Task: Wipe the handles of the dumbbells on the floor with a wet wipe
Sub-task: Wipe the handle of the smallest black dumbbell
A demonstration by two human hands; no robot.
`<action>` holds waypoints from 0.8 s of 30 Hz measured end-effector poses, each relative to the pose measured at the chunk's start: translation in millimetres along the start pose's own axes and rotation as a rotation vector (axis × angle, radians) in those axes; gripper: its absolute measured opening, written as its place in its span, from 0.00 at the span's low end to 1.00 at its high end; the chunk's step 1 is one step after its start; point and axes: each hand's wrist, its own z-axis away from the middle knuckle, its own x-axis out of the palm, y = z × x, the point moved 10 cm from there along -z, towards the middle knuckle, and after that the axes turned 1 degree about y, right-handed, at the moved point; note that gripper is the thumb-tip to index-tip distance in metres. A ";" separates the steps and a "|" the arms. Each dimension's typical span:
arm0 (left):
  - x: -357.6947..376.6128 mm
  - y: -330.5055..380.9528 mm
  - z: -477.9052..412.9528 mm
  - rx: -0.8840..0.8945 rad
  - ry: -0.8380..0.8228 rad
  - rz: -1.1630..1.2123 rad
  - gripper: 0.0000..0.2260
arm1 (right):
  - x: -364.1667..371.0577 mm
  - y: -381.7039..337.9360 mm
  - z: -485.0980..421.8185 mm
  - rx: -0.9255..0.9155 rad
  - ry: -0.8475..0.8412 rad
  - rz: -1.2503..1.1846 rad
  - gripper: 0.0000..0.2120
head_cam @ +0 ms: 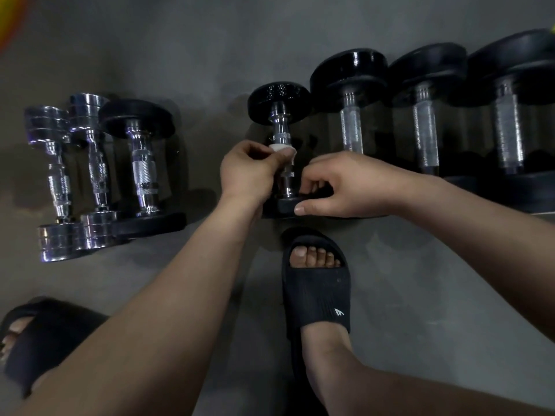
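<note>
Pinches crumpled white wet wipe (283, 149) with left hand (248, 172) round chrome handle (280, 130) of small black-plated dumbbell (279, 99) on grey floor (210, 55); grips its near plate (285, 204), seemingly, with right hand (345, 184), fingers (310, 186) curled.

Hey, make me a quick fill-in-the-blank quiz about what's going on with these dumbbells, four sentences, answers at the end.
1. The left hand pinches a wet wipe against the chrome ___ of the small black dumbbell.
2. The right hand grips the plate at that dumbbell's ___ end.
3. To its right lie ___ larger black dumbbells.
4. At the far left lie ___ all-chrome dumbbells.

Missing words: handle; near; three; two.
</note>
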 end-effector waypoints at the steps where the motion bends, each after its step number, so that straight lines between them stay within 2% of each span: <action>1: -1.3 -1.9 -0.6 -0.010 -0.006 -0.005 0.13 | 0.1 -0.2 0.1 -0.004 0.003 0.003 0.15; 5: -1.6 -5.1 -1.2 0.018 -0.088 -0.128 0.13 | 0.5 1.1 1.1 -0.021 0.018 0.004 0.16; 8: -3.4 -2.9 -2.4 0.032 -0.042 -0.161 0.12 | 0.3 1.4 0.2 -0.028 0.020 0.002 0.17; 12: -0.6 2.8 -9.9 -0.055 0.063 -0.020 0.14 | 0.5 1.8 -0.8 -0.039 0.022 0.003 0.15; 15: 6.9 13.4 -18.1 -0.119 0.098 0.175 0.14 | 0.5 0.5 -0.9 -0.065 0.045 0.015 0.16; 18: 12.5 18.0 -26.4 -0.168 0.107 0.266 0.15 | 0.7 -2.2 -1.1 -0.105 0.059 0.023 0.17; 22: 9.3 15.4 -20.1 -0.151 0.036 0.144 0.16 | 0.3 -2.0 -0.4 -0.126 0.073 0.030 0.17; 24: 10.7 17.0 -12.9 -0.098 -0.026 0.041 0.13 | 1.1 -1.8 -0.6 -0.133 0.079 0.027 0.18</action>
